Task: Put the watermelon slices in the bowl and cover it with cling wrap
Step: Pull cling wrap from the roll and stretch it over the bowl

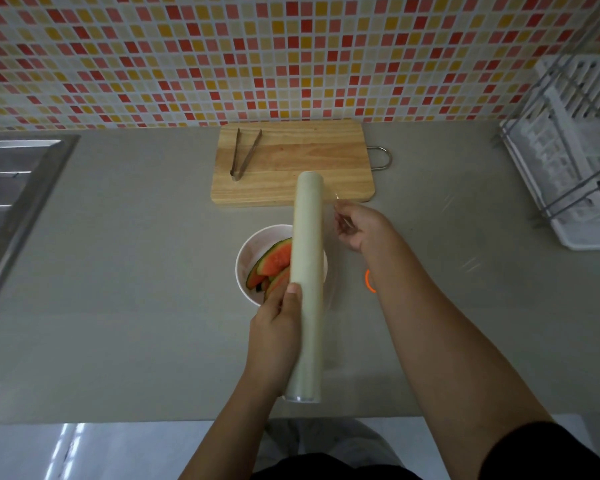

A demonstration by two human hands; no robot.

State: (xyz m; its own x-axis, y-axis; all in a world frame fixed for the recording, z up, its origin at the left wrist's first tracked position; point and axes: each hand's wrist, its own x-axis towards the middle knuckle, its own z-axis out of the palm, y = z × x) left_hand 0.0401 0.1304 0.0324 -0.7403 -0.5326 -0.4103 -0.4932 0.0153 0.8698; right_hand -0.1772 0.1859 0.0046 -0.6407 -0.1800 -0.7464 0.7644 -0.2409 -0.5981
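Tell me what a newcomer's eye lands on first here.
The long pale cling wrap roll dominates the centre, gripped by the left hand above a white bowl of red watermelon slices. The right hand pinches the loose film just right of the roll. Behind, a bright mosaic tiled wall rises past the wooden cutting board holding tongs.

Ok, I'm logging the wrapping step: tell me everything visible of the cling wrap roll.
The cling wrap roll is a long, pale whitish cylinder, clear-rimmed at its near end. It hangs above the counter, pointing away from the person, over the bowl. The left hand grips its near half; the right hand pinches a faint transparent sheet off its right side.
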